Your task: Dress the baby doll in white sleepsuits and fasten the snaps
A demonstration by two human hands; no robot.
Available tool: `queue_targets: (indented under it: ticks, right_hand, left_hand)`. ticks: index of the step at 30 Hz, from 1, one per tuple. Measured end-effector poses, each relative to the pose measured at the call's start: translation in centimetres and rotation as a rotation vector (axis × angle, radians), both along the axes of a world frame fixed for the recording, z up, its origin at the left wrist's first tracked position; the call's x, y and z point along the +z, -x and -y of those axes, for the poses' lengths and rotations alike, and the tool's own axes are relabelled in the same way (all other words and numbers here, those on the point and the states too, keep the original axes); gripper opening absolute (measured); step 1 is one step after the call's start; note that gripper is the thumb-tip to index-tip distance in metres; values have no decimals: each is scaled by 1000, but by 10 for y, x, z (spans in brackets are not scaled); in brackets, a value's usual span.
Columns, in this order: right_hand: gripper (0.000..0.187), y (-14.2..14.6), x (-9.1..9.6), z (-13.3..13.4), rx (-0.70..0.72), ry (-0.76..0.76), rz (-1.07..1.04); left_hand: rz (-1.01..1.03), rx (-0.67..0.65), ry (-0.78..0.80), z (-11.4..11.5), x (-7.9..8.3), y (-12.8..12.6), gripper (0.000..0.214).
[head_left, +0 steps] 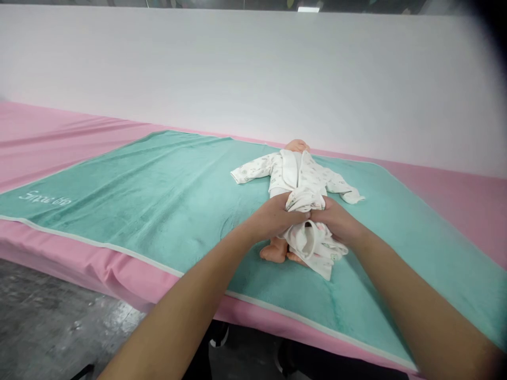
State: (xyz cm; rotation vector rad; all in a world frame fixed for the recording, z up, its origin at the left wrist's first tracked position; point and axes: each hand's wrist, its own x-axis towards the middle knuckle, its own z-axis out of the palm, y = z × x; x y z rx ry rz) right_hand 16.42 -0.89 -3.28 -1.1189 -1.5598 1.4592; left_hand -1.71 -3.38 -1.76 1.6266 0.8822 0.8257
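Note:
A baby doll [298, 145] lies on its back on a teal blanket [190, 195], its head toward the wall. It wears a white printed jacket [285, 171] with the sleeves spread to both sides. Over the doll's lower body my left hand [277, 215] and my right hand [335, 217] grip a bunched white printed baby garment [317, 250] from either side, thumbs close together. A round opening in the cloth faces me, and the lower part hangs down. One bare doll foot [273, 252] shows below my left hand; the other is partly covered by the cloth.
Pink padding [130, 272] lies under the blanket, with its front edge close to me. Behind the doll rises a white wall [237, 74]. White lettering [45, 198] marks the blanket's left corner. Grey floor [47, 316] shows below the edge.

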Motion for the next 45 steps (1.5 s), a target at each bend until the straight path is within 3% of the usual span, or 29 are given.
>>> queue_targets:
  ticks: [18,27,40,45]
  right_hand:
    - [47,3,2,2,-19,1,17]
    - [48,2,2,2,-24,-1,11]
    - [47,4,2,1,-40,-6,-25]
    - [41,4,9,4,43,-78,94]
  left_hand:
    - [-33,36,27,2,4,-1,28]
    - [44,5,39,-1,-1,0,27]
    - [415,-172,341,0,8,9,21]
    - [336,-50,423,16,3,9,32]
